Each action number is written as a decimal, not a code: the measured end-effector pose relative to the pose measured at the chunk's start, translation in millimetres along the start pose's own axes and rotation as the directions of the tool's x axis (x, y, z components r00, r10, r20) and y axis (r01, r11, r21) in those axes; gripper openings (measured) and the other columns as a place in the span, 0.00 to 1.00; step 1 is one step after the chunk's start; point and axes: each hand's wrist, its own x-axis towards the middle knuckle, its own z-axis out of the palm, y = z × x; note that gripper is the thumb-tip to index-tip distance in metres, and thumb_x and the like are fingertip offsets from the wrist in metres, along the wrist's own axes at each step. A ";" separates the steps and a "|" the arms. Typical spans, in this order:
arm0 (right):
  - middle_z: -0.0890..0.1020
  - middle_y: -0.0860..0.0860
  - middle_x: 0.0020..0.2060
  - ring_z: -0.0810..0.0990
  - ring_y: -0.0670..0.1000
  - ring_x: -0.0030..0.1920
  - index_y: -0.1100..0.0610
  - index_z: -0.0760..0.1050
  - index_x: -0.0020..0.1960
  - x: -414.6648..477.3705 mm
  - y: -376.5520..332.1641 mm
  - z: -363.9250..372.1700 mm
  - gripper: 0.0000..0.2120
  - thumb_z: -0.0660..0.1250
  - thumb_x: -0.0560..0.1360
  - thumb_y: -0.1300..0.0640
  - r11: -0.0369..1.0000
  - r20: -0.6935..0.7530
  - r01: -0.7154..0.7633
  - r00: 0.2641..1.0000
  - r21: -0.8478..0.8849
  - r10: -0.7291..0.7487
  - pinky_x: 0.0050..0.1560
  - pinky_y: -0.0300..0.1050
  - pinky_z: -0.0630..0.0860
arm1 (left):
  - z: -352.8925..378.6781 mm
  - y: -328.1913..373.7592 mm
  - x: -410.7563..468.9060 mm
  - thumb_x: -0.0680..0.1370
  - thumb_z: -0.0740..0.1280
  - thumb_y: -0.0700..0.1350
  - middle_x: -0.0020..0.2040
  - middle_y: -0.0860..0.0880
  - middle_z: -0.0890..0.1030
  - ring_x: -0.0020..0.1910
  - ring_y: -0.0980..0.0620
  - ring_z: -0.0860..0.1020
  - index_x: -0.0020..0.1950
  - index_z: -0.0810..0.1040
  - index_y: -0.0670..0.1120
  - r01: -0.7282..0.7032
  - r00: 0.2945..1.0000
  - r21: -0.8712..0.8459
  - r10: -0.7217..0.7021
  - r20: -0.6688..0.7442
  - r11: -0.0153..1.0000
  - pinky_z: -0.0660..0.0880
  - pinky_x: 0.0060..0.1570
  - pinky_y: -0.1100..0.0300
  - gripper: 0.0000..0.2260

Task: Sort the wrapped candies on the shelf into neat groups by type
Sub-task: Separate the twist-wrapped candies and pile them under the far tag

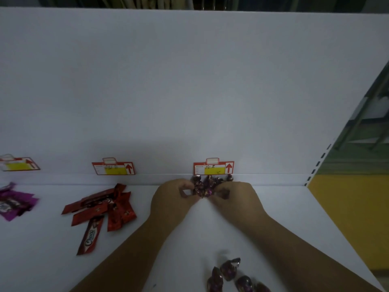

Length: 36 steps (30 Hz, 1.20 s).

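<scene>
Both my hands meet at the back of the white shelf (284, 218), at a cluster of dark purple foil candies (207, 184) under the right-hand price tag (213, 167). My left hand (174, 193) has curled fingers pinching candies at the cluster's left side. My right hand (235, 192) grips a purple candy at the right side. Several more purple foil candies (229, 275) lie loose near the front edge between my forearms. A pile of red stick wrappers (103, 209) lies to the left. Magenta wrappers (14, 202) sit at the far left.
Two more price tags, a middle tag (113, 168) and a left tag (17, 164), hang on the white back panel (189, 91). The shelf ends at the right with a slotted upright (315, 165); beyond it is a yellow surface (353, 218).
</scene>
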 end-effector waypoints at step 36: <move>0.81 0.39 0.38 0.79 0.40 0.40 0.46 0.80 0.45 -90.9 -17.3 -102.8 0.10 0.70 0.69 0.42 0.995 0.679 0.094 0.729 0.021 -0.083 0.37 0.30 0.72 | -15.3 61.8 -33.1 0.70 0.72 0.38 0.37 0.56 0.79 0.34 0.59 0.76 0.54 0.82 0.49 -0.296 0.359 -0.018 0.129 0.924 0.955 0.75 0.41 0.65 0.14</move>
